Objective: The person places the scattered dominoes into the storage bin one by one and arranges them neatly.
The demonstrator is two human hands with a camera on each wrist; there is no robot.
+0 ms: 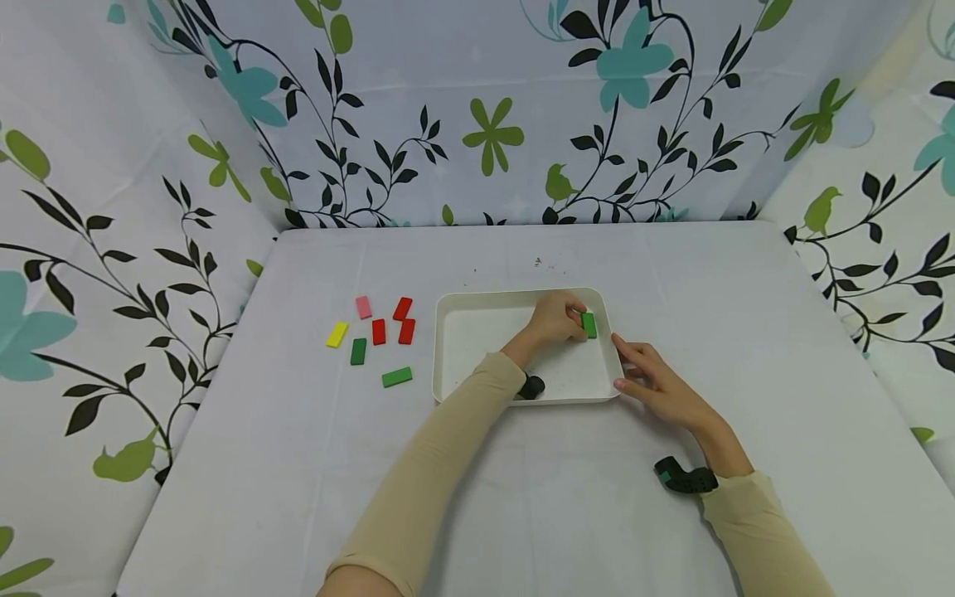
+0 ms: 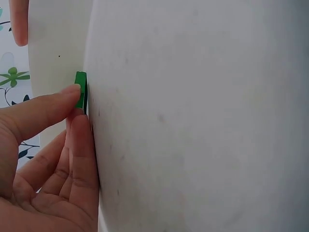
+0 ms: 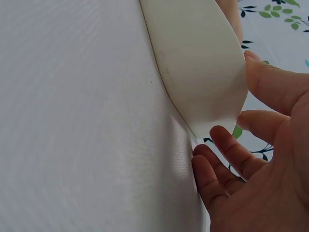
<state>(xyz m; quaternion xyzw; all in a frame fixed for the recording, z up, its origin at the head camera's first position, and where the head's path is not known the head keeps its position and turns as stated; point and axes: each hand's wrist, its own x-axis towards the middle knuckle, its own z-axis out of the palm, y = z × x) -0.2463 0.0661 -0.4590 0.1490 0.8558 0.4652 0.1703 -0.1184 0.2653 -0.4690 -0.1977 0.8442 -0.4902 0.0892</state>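
My left hand (image 1: 555,319) reaches over the cream tray (image 1: 485,303) and pinches a small green rectangular block (image 1: 588,325) near the tray's right side. In the left wrist view, thumb and fingertip hold that green block (image 2: 81,86) close to the white tray floor. My right hand (image 1: 660,390) lies at the tray's outer right side, its fingertips touching the edge. The right wrist view has the right hand (image 3: 270,140) with loosely bent fingers beside the tray's wall (image 3: 203,67), two digits against its rim.
Left of the tray, loose blocks lie on the white-covered table (image 1: 298,464): several red ones (image 1: 379,332), a pink one (image 1: 363,307), a yellow one (image 1: 337,334) and two green ones (image 1: 397,377). Patterned curtains (image 1: 448,108) hang behind and at the sides.
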